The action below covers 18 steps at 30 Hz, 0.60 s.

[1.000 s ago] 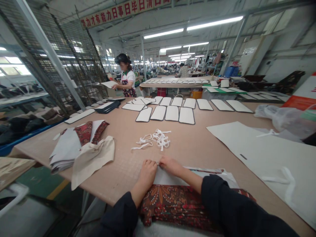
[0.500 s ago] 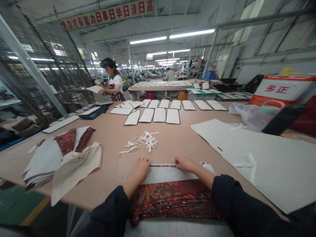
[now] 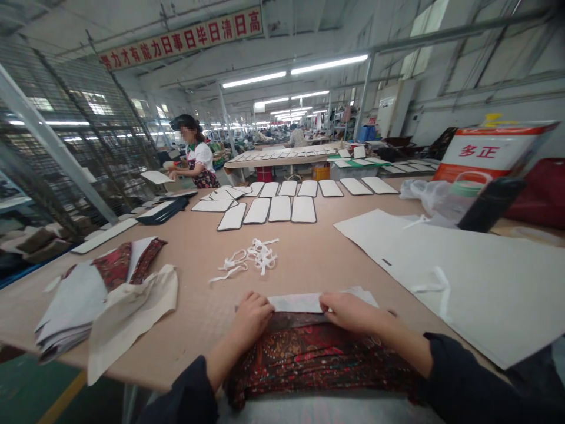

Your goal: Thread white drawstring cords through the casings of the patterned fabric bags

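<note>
Dark red patterned fabric [image 3: 309,359] lies bunched at the near edge of the table, below my hands. A pale backing strip [image 3: 295,302] shows along its far side, between the two hands. My left hand [image 3: 253,315] is closed on the fabric's edge at the left end of this strip. At the right end, my right hand [image 3: 346,311] pinches the same edge with curled fingers. The fingertips of both hands are partly hidden in the fold. Beyond them lies a tangle of white tape [image 3: 256,256].
Several white dark-edged panels [image 3: 280,208] lie in rows farther back. At left is a stack of cut fabric [image 3: 73,315] with a cream cloth [image 3: 132,312]. A large white sheet [image 3: 468,271] covers the right side, near a tin [image 3: 485,150]. A co-worker [image 3: 196,156] stands beyond.
Both hands have drawn the fabric's far edge toward me; the patterned side now covers most of the pale backing. The view has shifted slightly.
</note>
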### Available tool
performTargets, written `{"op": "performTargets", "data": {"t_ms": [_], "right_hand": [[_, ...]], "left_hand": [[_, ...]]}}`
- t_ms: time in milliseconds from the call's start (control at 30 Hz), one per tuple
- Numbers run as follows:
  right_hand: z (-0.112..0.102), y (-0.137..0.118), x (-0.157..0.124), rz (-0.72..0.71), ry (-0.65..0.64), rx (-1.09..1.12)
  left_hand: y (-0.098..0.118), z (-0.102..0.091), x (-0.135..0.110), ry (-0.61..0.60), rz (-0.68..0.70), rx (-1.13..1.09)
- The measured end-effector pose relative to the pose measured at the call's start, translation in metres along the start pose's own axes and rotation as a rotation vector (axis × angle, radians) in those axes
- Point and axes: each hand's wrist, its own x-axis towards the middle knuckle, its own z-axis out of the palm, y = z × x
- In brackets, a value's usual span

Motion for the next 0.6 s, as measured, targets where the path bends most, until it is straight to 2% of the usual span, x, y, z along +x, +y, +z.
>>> {"op": "performTargets", "data": {"t_ms": [100, 167, 267, 400, 467, 533, 600], "right_hand": [[-0.012, 0.003, -0.008, 0.042, -0.131, 0.098], [-0.008, 0.006, 0.002, 0.057, -0.114, 0.115], [0.017, 0.009, 0.029, 0.034, -0.001, 0.039], [0.050, 0.011, 0.057, 0.075, 0.088, -0.116], [0.056, 0.012, 0.062, 0.115, 0.103, -0.148], [0.057, 0.012, 0.062, 0.131, 0.101, -0.158], [0.056, 0.012, 0.061, 0.134, 0.104, -0.177]], "left_hand": [[0.018, -0.022, -0.022, -0.141, 0.080, -0.006], [0.028, -0.032, -0.032, -0.263, 0.127, -0.052], [0.035, -0.040, -0.033, -0.404, 0.127, -0.158], [0.023, -0.036, -0.011, -0.604, 0.034, -0.466], [0.015, -0.025, 0.006, -0.596, -0.007, -0.566], [0.010, -0.010, 0.024, -0.487, -0.050, -0.541], [0.010, 0.007, 0.039, -0.350, -0.089, -0.423]]}}
